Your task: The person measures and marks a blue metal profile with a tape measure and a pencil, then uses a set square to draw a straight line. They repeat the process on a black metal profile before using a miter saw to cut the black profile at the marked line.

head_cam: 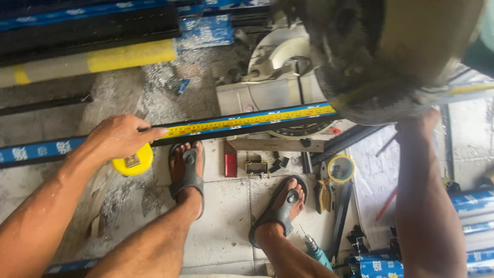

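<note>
My left hand point(119, 137) grips a yellow tape measure case point(134, 161) and presses its yellow tape point(247, 121) flat along a long dark profile with blue film point(41, 150). The tape runs right to the mitre saw point(280, 77). My right hand point(419, 122) reaches up under the saw's grey blade guard point(381, 56); its fingers are mostly hidden behind the guard. The profile lies across the saw's table, above my two sandalled feet point(188, 172).
Pliers point(322, 191), a yellow-rimmed round tool point(340, 168), a red block point(230, 163), small black brackets point(278, 163) and a drill point(315, 249) lie on the tiled floor. Blue-wrapped profiles are stacked at the top point(103, 10) and lower right point(473, 226). Metal shavings cover the floor at left.
</note>
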